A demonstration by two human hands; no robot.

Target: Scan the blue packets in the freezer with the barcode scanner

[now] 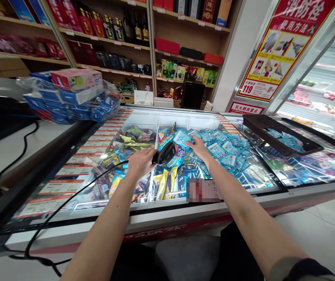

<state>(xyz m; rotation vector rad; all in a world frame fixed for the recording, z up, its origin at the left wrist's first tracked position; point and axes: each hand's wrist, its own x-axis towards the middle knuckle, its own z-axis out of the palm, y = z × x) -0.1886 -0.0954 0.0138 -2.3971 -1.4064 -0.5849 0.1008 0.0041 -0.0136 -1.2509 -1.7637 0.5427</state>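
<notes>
My left hand (140, 164) is wrapped round the handle of a black barcode scanner (166, 153), whose cable runs down to the lower left. The scanner's head points to the right, toward a blue packet (181, 139). My right hand (198, 146) pinches this packet by its right edge, with the white label panel facing up. Many similar blue packets (228, 149) lie in a loose heap to the right of my right hand. Under both hands is the glass-topped freezer (97, 212), with yellow and blue ice cream wrappers (163, 183) inside.
Plastic-wrapped boxes (73, 95) are stacked at the left on the freezer's edge. A dark brown tray (307, 146) with a few blue packets sits at the right. The black cable (64, 203) crosses the glass. Behind stand shelves (105, 37) of goods.
</notes>
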